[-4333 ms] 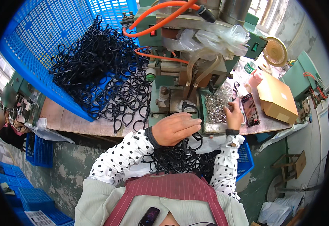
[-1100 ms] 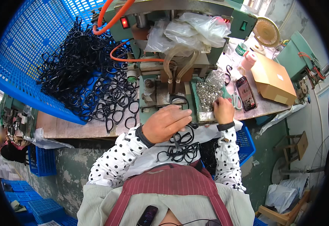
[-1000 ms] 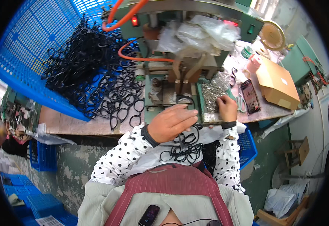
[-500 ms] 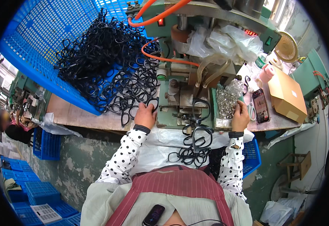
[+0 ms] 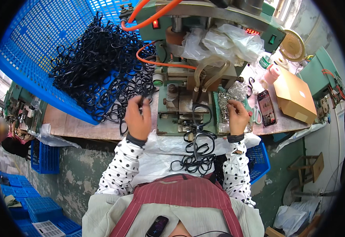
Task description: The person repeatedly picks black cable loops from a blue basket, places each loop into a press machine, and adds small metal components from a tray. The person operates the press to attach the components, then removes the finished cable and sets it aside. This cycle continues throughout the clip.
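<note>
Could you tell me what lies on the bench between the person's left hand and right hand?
In the head view, the green press base with a black loop on it lies between the left hand and right hand.

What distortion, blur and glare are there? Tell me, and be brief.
Head view: strong fisheye, with a black rim all round and the wooden bench edge bowed. The left hand at the black loops and the right hand at the tray of small metal pieces look sharp. The clear plastic sheet shines. Daylight washes out the top right corner.
</note>
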Tool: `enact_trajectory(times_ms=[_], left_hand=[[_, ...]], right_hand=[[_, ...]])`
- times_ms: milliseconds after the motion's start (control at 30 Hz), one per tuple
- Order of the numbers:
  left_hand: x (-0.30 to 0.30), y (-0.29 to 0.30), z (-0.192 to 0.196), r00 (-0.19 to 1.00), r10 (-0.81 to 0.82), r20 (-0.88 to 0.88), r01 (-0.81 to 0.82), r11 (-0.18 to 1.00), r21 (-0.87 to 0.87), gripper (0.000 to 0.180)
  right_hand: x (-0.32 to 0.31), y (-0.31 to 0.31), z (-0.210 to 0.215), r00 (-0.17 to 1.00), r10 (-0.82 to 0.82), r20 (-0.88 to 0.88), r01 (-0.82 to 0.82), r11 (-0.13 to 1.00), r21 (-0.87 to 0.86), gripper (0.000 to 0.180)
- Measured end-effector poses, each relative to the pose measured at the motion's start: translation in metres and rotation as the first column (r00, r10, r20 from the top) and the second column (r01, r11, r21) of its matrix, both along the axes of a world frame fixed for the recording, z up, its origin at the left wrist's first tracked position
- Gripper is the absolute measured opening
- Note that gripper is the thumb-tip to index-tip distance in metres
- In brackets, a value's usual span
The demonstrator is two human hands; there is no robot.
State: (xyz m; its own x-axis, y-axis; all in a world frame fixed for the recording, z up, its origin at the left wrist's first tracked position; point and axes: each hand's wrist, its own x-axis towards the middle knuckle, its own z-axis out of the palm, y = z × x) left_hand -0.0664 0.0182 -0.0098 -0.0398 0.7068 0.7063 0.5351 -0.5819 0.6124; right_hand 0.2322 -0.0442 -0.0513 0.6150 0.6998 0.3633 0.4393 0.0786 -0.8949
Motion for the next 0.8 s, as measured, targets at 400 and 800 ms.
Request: enact_trajectory(times_ms=[400, 800], left_hand=[[0.066, -0.03, 0.023, 0.69, -0.633, -0.35, 0.722, 0.634, 0.278, 0.052], [0.039, -0.044, 0.047, 0.641, -0.681, -0.354, 0.767, 0.589, 0.256, 0.044]], right_hand=[[-0.045, -0.001, 0.055, 0.971, 0.195, -0.136, -0.171, 0.971, 0.167, 0.015], [-0.09, 0.004, 0.061, 0.989, 0.131, 0.065, -0.144, 0.95, 0.278, 0.021]])
